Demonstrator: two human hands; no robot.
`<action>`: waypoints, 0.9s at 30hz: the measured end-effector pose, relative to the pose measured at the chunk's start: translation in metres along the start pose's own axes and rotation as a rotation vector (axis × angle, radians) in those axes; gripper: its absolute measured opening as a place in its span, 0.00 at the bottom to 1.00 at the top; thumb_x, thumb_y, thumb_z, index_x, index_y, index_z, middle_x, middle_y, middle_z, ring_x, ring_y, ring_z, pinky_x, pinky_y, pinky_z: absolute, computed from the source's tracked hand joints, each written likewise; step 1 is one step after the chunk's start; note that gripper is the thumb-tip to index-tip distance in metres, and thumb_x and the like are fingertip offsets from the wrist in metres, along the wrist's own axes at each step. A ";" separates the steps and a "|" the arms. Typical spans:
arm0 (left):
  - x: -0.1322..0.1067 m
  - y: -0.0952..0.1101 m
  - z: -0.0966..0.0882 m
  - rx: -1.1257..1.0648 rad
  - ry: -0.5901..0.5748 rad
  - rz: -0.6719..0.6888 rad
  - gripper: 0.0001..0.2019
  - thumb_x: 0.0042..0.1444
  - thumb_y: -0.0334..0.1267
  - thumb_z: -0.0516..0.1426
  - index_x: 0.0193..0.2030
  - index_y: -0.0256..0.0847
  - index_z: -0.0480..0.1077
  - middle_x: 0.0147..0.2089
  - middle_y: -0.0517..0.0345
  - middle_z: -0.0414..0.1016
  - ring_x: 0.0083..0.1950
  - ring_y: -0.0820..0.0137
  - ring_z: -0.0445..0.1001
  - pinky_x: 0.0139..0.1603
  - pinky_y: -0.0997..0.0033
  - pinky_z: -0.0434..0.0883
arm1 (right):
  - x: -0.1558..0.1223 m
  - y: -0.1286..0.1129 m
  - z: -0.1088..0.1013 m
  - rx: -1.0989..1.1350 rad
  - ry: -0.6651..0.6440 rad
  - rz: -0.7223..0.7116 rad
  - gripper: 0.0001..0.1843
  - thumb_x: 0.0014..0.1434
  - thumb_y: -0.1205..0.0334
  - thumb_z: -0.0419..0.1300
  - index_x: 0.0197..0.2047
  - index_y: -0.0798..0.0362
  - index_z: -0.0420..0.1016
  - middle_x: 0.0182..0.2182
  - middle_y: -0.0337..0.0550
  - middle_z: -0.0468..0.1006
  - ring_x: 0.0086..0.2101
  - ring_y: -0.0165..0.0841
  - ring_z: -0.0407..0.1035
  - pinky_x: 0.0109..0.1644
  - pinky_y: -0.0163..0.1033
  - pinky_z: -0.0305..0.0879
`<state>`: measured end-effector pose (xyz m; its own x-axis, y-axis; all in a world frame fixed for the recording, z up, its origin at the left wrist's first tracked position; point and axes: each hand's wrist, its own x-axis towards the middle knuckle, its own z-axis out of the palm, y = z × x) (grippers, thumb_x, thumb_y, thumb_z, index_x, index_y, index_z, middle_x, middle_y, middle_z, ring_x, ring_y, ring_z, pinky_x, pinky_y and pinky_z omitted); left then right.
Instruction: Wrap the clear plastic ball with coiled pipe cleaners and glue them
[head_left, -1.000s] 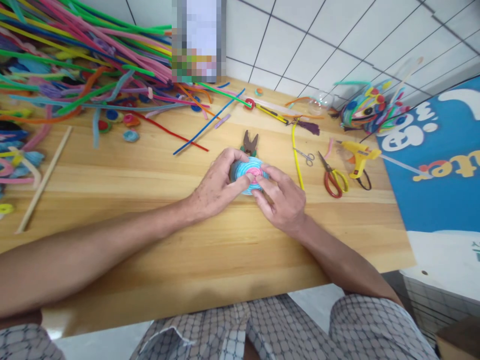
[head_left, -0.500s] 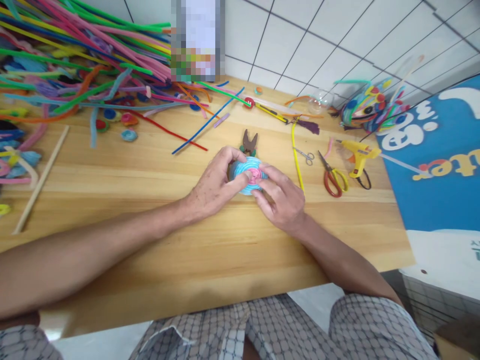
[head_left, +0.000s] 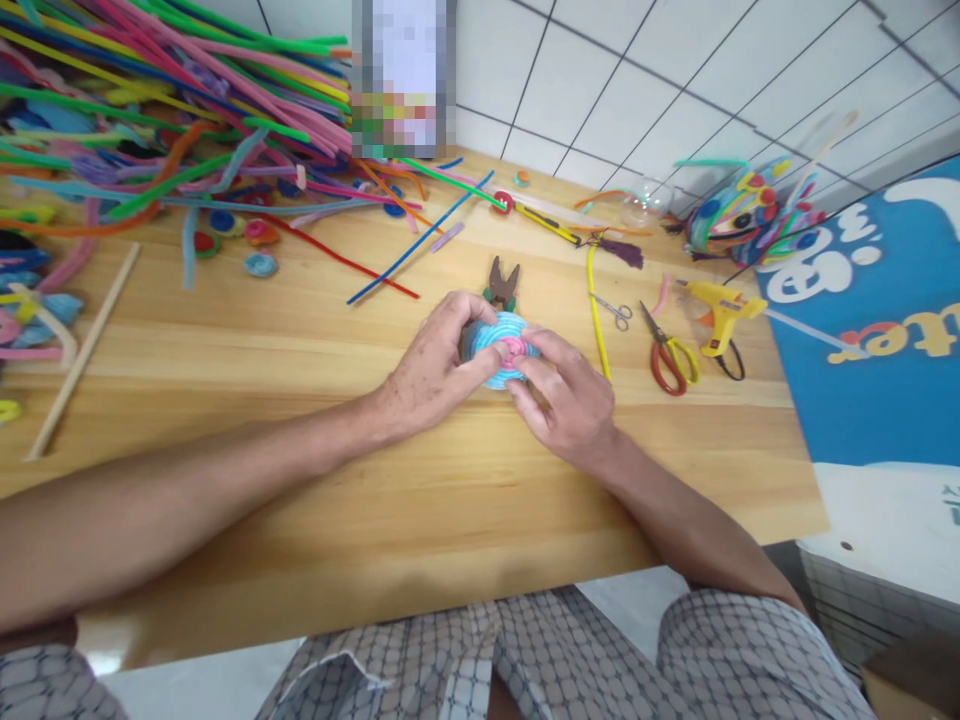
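Observation:
A round coil of light-blue pipe cleaner with a pink coiled centre is held between both hands over the wooden table. My left hand is closed on its left side, with the thumb lying across the face to the pink middle. From the other side my right hand grips the right edge, its fingertips by the pink part. Just behind the coil, pliers lie with their jaws apart; the coil hides most of their green handles.
Many coloured pipe cleaners are heaped at the left, near a wooden stick. To the right lie small scissors, red-and-yellow scissors, a yellow glue gun and a colourful fish-like craft. A yellow utility knife lies behind.
Both hands keep almost the same hold on the coil. The whole view has shifted slightly, so things appear a little further right.

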<state>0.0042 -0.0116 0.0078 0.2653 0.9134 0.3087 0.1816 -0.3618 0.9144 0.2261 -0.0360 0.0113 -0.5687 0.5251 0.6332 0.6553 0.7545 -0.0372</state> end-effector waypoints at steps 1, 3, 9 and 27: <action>0.000 0.000 0.000 -0.004 -0.004 0.004 0.11 0.70 0.47 0.60 0.51 0.45 0.66 0.52 0.53 0.76 0.53 0.63 0.75 0.56 0.59 0.74 | 0.001 0.000 -0.001 -0.005 -0.005 0.000 0.21 0.70 0.64 0.65 0.64 0.48 0.75 0.61 0.54 0.82 0.61 0.46 0.79 0.61 0.53 0.83; 0.000 0.000 -0.001 -0.011 -0.014 0.006 0.11 0.70 0.47 0.59 0.51 0.45 0.66 0.51 0.54 0.75 0.52 0.64 0.74 0.55 0.60 0.74 | 0.003 -0.001 -0.003 -0.021 -0.006 -0.006 0.19 0.70 0.64 0.65 0.63 0.48 0.75 0.59 0.54 0.83 0.60 0.45 0.80 0.60 0.52 0.83; -0.001 0.001 0.000 -0.015 -0.023 -0.009 0.12 0.70 0.48 0.58 0.51 0.45 0.66 0.49 0.54 0.73 0.51 0.63 0.73 0.54 0.59 0.74 | 0.008 -0.004 -0.006 -0.026 -0.002 -0.019 0.17 0.68 0.65 0.66 0.60 0.50 0.75 0.58 0.56 0.83 0.59 0.45 0.80 0.60 0.51 0.83; -0.001 -0.002 0.001 0.028 0.004 0.038 0.11 0.69 0.45 0.60 0.51 0.45 0.66 0.50 0.53 0.74 0.52 0.62 0.73 0.54 0.59 0.74 | 0.005 -0.004 -0.001 0.050 0.054 0.025 0.27 0.67 0.66 0.66 0.67 0.51 0.68 0.57 0.57 0.83 0.59 0.45 0.80 0.61 0.52 0.83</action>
<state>0.0049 -0.0123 0.0056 0.2685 0.8997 0.3442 0.1980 -0.4012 0.8943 0.2207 -0.0366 0.0154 -0.5239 0.5231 0.6723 0.6425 0.7608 -0.0913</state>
